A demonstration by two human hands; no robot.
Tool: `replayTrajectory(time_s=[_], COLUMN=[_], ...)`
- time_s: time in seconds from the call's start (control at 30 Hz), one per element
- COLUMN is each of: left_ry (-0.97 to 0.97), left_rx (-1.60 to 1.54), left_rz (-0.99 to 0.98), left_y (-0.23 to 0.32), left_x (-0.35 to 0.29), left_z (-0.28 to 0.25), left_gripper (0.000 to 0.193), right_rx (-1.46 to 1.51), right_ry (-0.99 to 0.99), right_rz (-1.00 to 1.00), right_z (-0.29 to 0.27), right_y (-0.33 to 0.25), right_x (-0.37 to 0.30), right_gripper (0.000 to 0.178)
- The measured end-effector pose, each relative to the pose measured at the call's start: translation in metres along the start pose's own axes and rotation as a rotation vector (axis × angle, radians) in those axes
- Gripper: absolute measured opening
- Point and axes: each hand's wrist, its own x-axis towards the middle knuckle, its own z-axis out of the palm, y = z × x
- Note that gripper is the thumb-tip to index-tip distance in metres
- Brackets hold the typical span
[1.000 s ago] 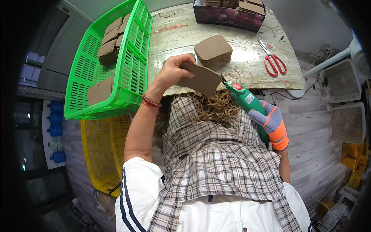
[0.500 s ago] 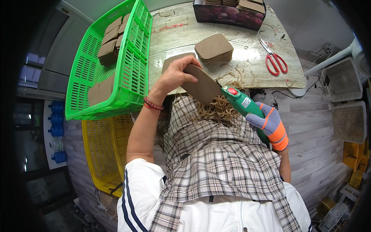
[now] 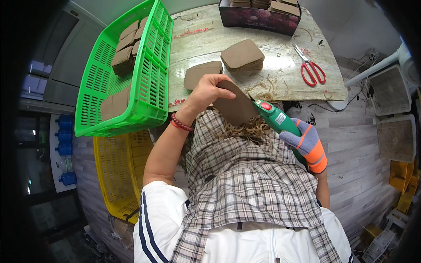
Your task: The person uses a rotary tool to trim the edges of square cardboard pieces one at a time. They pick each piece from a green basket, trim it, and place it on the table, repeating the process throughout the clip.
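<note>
Toward one o'clock, brown pad (image 3: 240, 107): hanging, probably light, bendable, hardly slippery.
Left hand (image 3: 211, 93): you're pinching its eleven-o'clock edge, thumb and fingers closed; likely safest, opposite the cutter (image 3: 276, 117).
Right gloved hand (image 3: 306, 141): you're gripping that cutter, fingers curled round.

Cannot read any word, number or sign. Can make out a small white rectangular label (image 3: 280, 118), with dark print too fine to decipher, stuck on the red-buttoned green plastic handheld power cutter (image 3: 272, 115), near three o'clock from the view's centre. Can also pick out faint pale marks (image 3: 258, 23), too blurred to read, on the dark purple, flower-printed rectangular box (image 3: 263, 19), toward one o'clock.
</note>
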Motion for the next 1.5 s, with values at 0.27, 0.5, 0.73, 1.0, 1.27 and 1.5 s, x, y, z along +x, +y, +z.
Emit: replayTrajectory(time_s=[0.27, 0.5, 0.73, 1.0, 1.27, 1.5], left_ry=[0.051, -0.016, -0.198, -0.151, 0.75, 0.64], left_rx=[-0.084, -0.007, 0.117, 0.096, 0.496, 1.163], left_rz=[0.031, -0.03, 0.015, 0.026, 0.089, 0.363], left_y=[-0.002, -0.001, 0.0, -0.001, -0.072, -0.032], left_x=[0.0, 0.001, 0.007, 0.003, 0.03, 0.097], left_z=[-0.015, 0.001, 0.017, 0.019, -0.098, -0.022], left_gripper=[0.02, 0.02, 0.033, 0.076, 0.037, 0.052], right_rx=[-0.004, -0.01, -0.01, 0.078, 0.078, 0.093], right_ry=[0.023, 0.016, 0.016, 0.028, 0.143, 0.218], right_rz=[0.037, 0.036, 0.013, -0.033, -0.016, 0.015], right_z=[-0.001, 0.005, 0.006, 0.013, 0.0, -0.001], right_y=[0.007, -0.003, -0.002, 0.001, 0.013, 0.021], right_x=[-0.001, -0.001, 0.004, 0.009, 0.009, 0.013], right_gripper=[0.038, 0.038, 0.038, 0.037, 0.039, 0.04])
